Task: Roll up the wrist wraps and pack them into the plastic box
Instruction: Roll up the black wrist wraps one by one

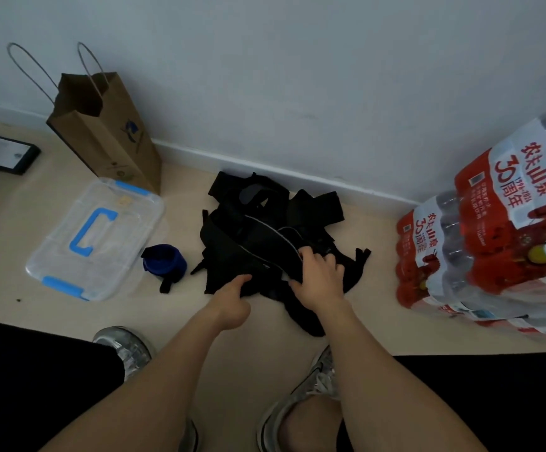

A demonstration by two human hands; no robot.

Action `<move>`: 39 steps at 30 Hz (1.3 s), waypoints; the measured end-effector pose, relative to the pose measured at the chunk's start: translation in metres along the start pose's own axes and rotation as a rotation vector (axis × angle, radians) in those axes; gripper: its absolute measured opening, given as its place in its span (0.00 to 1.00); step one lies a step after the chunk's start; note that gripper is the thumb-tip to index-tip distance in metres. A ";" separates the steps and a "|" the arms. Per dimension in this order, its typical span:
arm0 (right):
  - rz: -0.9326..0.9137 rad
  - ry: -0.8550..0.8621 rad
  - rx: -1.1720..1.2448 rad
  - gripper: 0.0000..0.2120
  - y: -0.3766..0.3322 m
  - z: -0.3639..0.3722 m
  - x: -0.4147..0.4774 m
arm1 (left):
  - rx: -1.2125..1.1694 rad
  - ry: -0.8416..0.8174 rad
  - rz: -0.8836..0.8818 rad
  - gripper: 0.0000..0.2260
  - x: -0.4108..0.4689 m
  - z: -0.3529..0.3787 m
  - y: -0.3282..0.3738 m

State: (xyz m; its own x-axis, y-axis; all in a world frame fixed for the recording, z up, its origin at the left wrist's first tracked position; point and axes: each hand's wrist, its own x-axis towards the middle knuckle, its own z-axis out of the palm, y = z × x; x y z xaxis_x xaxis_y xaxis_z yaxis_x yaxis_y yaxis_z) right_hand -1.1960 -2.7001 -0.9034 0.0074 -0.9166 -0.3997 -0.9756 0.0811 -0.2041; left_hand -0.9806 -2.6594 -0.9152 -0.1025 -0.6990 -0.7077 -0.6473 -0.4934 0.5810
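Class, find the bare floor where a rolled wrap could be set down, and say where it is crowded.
Free: the floor strip between the plastic box and the black wraps, beyond the blue roll toward the paper bag; also the strip between the wraps and the water bottle packs. Crowded: the middle, where the left hand and right hand grip the wraps.

A plain, pale grey-blue wall (pixel 297 76) meets a light beige floor (pixel 20 230) along a white baseboard (pixel 265 166) that runs diagonally across the view. A brown paper bag (pixel 108 138) with thin loop handles stands open against the wall at left. Stacked shrink-wrapped packs of bottled water (pixel 493 230), labelled red and white, fill the right edge. Soft, even light.
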 end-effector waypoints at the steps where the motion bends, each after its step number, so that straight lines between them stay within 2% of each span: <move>1: -0.030 0.033 -0.033 0.15 -0.004 -0.001 0.001 | 0.007 -0.021 0.003 0.36 0.002 0.000 0.001; 2: -0.060 0.074 -0.039 0.08 -0.008 -0.001 0.000 | 0.018 -0.041 0.007 0.37 0.005 0.001 0.002; 4: -0.107 0.176 0.071 0.04 -0.015 -0.004 0.000 | 0.055 -0.081 0.005 0.38 0.011 0.001 0.004; 8: -0.134 0.263 0.595 0.04 -0.025 -0.043 0.005 | 0.147 -0.132 -0.029 0.39 0.023 0.000 0.007; 12: -0.122 0.464 0.862 0.07 -0.038 -0.110 0.006 | 0.167 -0.189 -0.065 0.38 0.026 -0.006 0.009; 16: -0.154 0.545 1.059 0.06 -0.056 -0.181 -0.006 | 0.141 -0.214 -0.080 0.36 0.022 -0.009 0.012; 18: -0.216 0.519 1.160 0.07 -0.064 -0.209 -0.020 | 0.104 -0.139 -0.060 0.30 0.015 -0.010 0.019; 20: -0.243 0.429 1.244 0.12 -0.069 -0.225 -0.031 | 0.020 0.070 -0.032 0.14 0.005 -0.015 0.030; 21: -0.246 0.397 1.235 0.13 -0.070 -0.227 -0.036 | -0.088 0.178 -0.006 0.13 -0.002 -0.019 0.038; 24: -0.190 0.385 1.185 0.10 -0.072 -0.221 -0.043 | -0.559 0.351 0.029 0.25 -0.030 -0.039 0.067; 26: -0.064 0.341 1.278 0.10 -0.074 -0.206 -0.045 | -0.728 0.310 0.089 0.26 -0.050 -0.052 0.086; 29: 0.176 0.182 1.437 0.13 -0.079 -0.172 -0.046 | -0.744 0.102 0.188 0.22 -0.080 -0.058 0.104; 30: 0.172 0.143 1.404 0.14 -0.080 -0.160 -0.048 | -0.726 0.050 0.207 0.21 -0.086 -0.056 0.105; 32: 0.048 0.118 1.178 0.16 -0.082 -0.137 -0.055 | -0.757 0.024 0.235 0.16 -0.092 -0.049 0.104; 34: -0.092 0.149 0.931 0.15 -0.084 -0.118 -0.068 | -0.922 0.063 0.203 0.14 -0.098 -0.042 0.097; 36: -0.197 0.142 0.697 0.15 -0.085 -0.096 -0.083 | -1.098 0.104 0.095 0.15 -0.101 -0.037 0.084; 39: -0.352 -0.120 0.357 0.18 -0.087 -0.060 -0.108 | -1.050 0.153 -0.072 0.14 -0.104 -0.038 0.060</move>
State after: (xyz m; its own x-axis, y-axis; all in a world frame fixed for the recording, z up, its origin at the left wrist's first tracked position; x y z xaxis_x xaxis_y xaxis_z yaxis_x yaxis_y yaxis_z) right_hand -1.1246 -2.6319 -0.7888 0.3672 -0.8630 -0.3470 -0.7740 -0.0765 -0.6286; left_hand -0.9805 -2.6361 -0.7916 0.0536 -0.6718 -0.7388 0.3360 -0.6846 0.6469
